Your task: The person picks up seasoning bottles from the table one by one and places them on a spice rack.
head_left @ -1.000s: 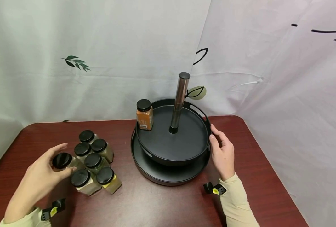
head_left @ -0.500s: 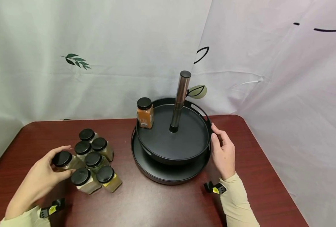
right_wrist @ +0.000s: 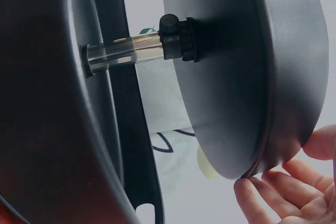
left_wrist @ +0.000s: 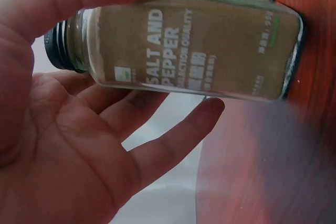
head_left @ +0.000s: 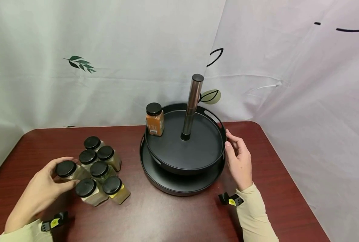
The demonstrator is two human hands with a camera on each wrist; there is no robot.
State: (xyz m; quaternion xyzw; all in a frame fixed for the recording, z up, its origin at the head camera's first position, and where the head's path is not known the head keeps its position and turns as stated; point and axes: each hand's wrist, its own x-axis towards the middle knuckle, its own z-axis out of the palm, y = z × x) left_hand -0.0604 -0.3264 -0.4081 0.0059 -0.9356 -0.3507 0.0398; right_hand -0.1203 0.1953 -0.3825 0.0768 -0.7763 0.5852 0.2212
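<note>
In the head view, my left hand point(head_left: 43, 188) is around a glass spice jar point(head_left: 73, 170) with a black lid, at the left of a cluster. The left wrist view shows this salt and pepper jar point(left_wrist: 178, 51) full of brown powder, between the thumb and fingers. My right hand point(head_left: 239, 161) holds the right edge of the upper tray point(head_left: 197, 154) of a black two-tier rack. In the right wrist view, its thumb and fingertips point(right_wrist: 247, 198) touch the tray's outer wall. An orange spice jar point(head_left: 155, 122) stands on the upper tray's left side.
Several more black-lidded jars point(head_left: 112, 193) stand close together, right of the held one. The rack's lower tray point(head_left: 179, 188) lies under the upper tray, and a metal post point(head_left: 192, 107) rises from its middle. A white patterned cloth point(head_left: 121, 67) hangs behind the reddish-brown table point(head_left: 155, 218).
My left fingers and thumb have closed in around the salt and pepper jar. My right hand stays at the upper tray's edge. The view has shifted slightly.
</note>
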